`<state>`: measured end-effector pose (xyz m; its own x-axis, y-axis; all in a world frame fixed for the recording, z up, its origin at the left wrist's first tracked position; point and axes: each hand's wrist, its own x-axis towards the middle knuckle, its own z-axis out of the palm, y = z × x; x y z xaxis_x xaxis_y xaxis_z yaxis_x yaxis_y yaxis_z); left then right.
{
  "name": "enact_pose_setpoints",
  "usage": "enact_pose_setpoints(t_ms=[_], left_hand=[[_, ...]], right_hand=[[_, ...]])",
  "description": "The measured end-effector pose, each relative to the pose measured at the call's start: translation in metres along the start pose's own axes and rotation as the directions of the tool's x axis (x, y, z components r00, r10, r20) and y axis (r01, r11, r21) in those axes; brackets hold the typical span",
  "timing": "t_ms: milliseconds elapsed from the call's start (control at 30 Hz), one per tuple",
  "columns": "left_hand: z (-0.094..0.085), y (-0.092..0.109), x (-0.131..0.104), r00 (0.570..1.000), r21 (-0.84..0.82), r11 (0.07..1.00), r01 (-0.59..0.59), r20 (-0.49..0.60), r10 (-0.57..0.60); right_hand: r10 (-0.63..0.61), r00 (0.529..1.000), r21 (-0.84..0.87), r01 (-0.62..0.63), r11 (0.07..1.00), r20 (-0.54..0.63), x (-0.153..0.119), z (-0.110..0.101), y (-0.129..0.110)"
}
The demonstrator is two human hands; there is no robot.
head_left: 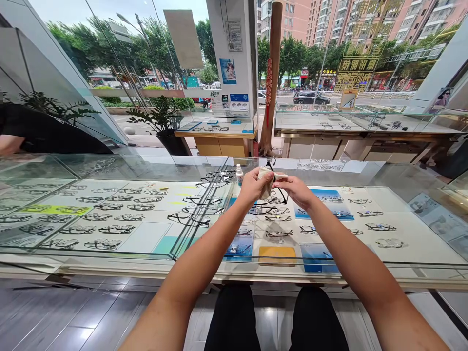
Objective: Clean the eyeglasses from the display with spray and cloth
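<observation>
Over the glass counter, my left hand (251, 186) is closed on a pale cleaning cloth (265, 184), which is folded about a pair of dark-framed eyeglasses (282, 197). My right hand (295, 190) pinches the same eyeglasses at their right side, its fingertips touching the cloth's edge. One dark temple sticks up above the cloth and another part hangs below; the lenses are mostly hidden. Just left of my left hand, a small white bottle (239, 175) stands upright on the counter. Several eyeglasses (197, 219) lie on the glass to the left.
The glass display counter (234, 261) spans the view, with rows of eyeglasses (111, 229) and a yellow case (277, 256) inside. Behind it are a potted plant (171, 139), a wooden trunk (271, 87) and another showcase (314, 124). A person's dark sleeve (47, 129) rests at far left.
</observation>
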<state>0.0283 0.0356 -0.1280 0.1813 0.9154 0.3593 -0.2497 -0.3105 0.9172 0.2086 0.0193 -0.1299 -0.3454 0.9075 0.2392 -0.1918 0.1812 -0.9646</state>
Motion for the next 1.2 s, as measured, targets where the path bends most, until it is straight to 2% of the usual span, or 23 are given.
enact_pose_setpoints(t_ms=[200,367,567,700,833,1000,1200], left_hand=[[0.001,-0.005,-0.001,0.999,-0.004,1.0,-0.012,-0.047,0.012],[-0.002,-0.007,0.002,0.999,-0.025,1.0,-0.006,-0.036,0.005],[-0.009,-0.003,0.006,0.996,-0.073,0.995,0.063,0.07,-0.058],[-0.011,0.001,0.005,0.988,-0.116,0.987,0.109,0.125,-0.095],[-0.009,0.004,0.002,0.985,-0.087,0.991,0.097,0.15,-0.083],[-0.004,0.008,-0.002,0.994,-0.037,0.998,0.054,0.099,-0.05],[-0.001,0.003,-0.001,1.0,0.004,1.0,0.006,0.03,-0.006]], right_hand=[[0.034,0.999,-0.037,-0.034,0.999,-0.003,0.002,0.0,0.005],[0.069,0.997,-0.006,-0.069,0.998,-0.04,0.003,-0.004,0.005],[0.08,0.993,0.027,-0.078,0.997,-0.087,0.004,-0.009,0.002],[0.064,0.995,0.036,-0.061,0.997,-0.079,0.003,-0.011,-0.002],[0.055,0.995,0.053,-0.05,0.997,-0.08,0.004,-0.011,-0.003],[0.071,0.995,0.09,-0.064,0.994,-0.074,0.005,-0.007,0.003],[0.074,0.997,0.03,-0.074,0.997,0.006,0.004,-0.004,0.007]])
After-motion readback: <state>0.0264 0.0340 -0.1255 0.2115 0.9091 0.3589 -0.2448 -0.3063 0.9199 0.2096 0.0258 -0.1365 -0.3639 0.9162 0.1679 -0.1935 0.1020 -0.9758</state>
